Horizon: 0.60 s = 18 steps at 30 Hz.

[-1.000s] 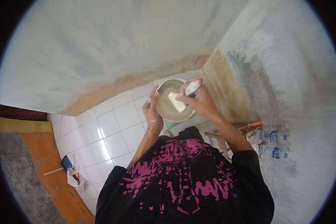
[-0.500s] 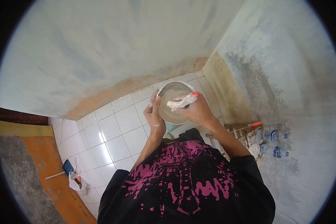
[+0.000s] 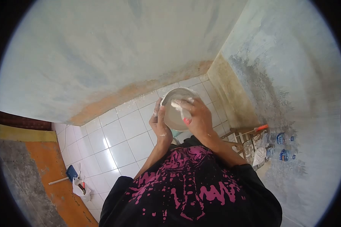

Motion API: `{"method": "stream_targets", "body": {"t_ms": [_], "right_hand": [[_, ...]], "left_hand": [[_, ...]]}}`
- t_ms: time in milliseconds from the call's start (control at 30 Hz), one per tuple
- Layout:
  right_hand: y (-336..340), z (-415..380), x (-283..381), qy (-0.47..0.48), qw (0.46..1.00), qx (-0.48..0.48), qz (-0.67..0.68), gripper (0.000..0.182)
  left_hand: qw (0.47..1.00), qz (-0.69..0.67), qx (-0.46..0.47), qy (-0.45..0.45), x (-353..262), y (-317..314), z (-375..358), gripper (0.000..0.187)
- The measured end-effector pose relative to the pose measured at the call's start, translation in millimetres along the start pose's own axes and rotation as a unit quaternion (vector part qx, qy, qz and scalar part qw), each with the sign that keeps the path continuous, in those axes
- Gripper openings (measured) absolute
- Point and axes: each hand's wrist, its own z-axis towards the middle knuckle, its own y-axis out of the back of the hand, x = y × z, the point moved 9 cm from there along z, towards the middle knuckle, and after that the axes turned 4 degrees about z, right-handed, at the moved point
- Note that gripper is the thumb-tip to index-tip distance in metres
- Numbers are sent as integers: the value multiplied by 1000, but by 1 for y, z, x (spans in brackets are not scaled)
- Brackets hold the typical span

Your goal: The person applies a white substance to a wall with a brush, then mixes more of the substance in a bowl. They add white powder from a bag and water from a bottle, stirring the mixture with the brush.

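A round tub [image 3: 163, 99] with pale, wet-looking mixture inside is in front of my body, its rim smeared with white. My left hand [image 3: 160, 124] grips the tub's left side, thumb at the rim and fingers outside; white smears mark the skin. Over the tub's right part, my right hand [image 3: 199, 116] is closed around a white-caked hand tool [image 3: 181, 110] with a red handle end. The red end points down toward my body, and the pale end lies over the mixture.
Patchy walls [image 3: 132, 49] meet in a corner ahead above a white tiled floor [image 3: 134, 128]. At right are a wooden stool [image 3: 235, 138], an orange-handled tool [image 3: 260, 128] and several plastic bottles [image 3: 283, 154]. A blue dustpan [image 3: 71, 173] and white plastic bag [image 3: 80, 189] lie at left.
My right hand has turned the tool, so its red end now points down toward me instead of up to the right. The tub sits slightly lower in view, with my left hand still on it.
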Motion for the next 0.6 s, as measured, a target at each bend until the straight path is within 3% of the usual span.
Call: {"method": "stream_targets", "body": {"t_ms": [67,167,267,367,467,600], "right_hand": [[-2,-9,7,17,1000,7,16,43],[-16,-21,12,52,991,113,57,46],[-4,-15,-6,-1,989,106,102,53],[8,-3,-20,-23,997,30,73,47],[-4,-1,-16,-35,998,24,56,47],[-10,-20,10,38,993,64,97,47]], "left_hand": [[1000,2,-1,-10,-1,0,-1,55],[1000,-15,5,-7,-3,0,-1,55],[1000,15,13,-12,-1,4,0,58],[999,21,17,-25,-4,5,0,58],[999,19,24,-42,-5,5,1,57],[999,-29,30,-25,4,9,0,56]]}}
